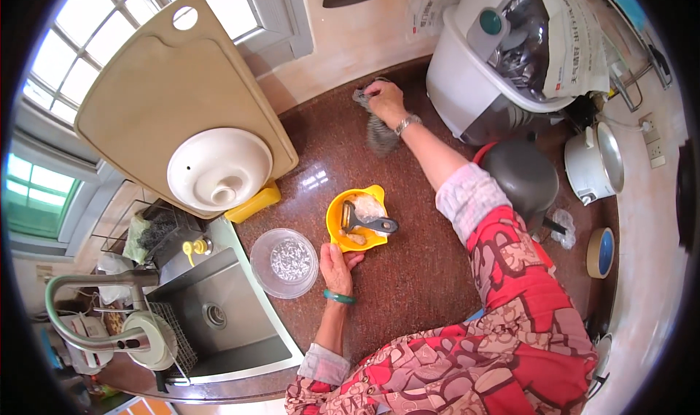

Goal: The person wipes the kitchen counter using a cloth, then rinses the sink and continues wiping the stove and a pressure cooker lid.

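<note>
My left hand (336, 270) grips the near edge of a small yellow bowl (332, 221) with pouring lips, standing on the brown speckled countertop (418, 273). A peeler with a dark handle (377, 223) lies across the bowl. Beneath it are a small brownish piece, perhaps ginger root (355, 239), and something whitish I cannot make out. Farther back, close to the wall, my right hand (386, 103) has its fingers closed on a crumpled grey cloth (381, 136), which trails along the counter towards me. A clear round plastic container (263, 273) sits left of the bowl.
On the left, a steel sink (240, 322) with a gooseneck faucet (98, 279) borders the counter. A tan cutting board (142, 103) and a white lid (199, 155) lean behind it. A white bin (456, 87), dark pan (519, 169), white pot (588, 161) and tape roll (593, 254) stand right.
</note>
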A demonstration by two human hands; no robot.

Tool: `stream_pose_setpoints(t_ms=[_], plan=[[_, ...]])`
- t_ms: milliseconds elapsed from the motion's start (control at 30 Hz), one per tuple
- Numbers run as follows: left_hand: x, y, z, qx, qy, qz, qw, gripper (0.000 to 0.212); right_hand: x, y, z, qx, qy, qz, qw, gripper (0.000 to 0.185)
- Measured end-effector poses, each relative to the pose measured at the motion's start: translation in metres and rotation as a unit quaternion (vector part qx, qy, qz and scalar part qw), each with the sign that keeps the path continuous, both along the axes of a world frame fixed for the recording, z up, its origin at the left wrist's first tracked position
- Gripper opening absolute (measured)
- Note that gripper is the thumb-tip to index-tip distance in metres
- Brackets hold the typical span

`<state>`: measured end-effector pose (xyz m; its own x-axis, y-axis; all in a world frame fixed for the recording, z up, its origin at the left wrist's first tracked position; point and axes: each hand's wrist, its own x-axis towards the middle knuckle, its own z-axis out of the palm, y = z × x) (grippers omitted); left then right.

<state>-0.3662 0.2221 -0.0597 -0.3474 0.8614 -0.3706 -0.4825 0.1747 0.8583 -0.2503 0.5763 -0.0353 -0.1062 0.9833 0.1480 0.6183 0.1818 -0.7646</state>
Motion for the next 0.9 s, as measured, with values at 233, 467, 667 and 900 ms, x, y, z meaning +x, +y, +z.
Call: stream_pose_setpoints(t_ms=[233,467,667,900], plan=[[-0.002,-0.004,0.005,-0.025,0.007,0.010,1.000,0.025,-0.082,-0.030,0.121,0.361,0.285,-0.019,0.888,0.028],[0.000,-0.005,0.002,-0.014,-0.014,-0.001,1.000,0.026,-0.077,-0.027,0.033,0.323,0.071,0.128,0.935,0.029],[-0.001,-0.004,-0.007,0.003,0.011,0.013,1.000,0.023,-0.083,-0.030,0.062,0.256,0.101,0.089,0.957,0.024],[-0.002,-0.006,-0.006,-0.001,-0.009,0.013,1.000,0.023,-0.103,-0.035,0.147,0.459,0.209,0.086,0.859,0.024]])
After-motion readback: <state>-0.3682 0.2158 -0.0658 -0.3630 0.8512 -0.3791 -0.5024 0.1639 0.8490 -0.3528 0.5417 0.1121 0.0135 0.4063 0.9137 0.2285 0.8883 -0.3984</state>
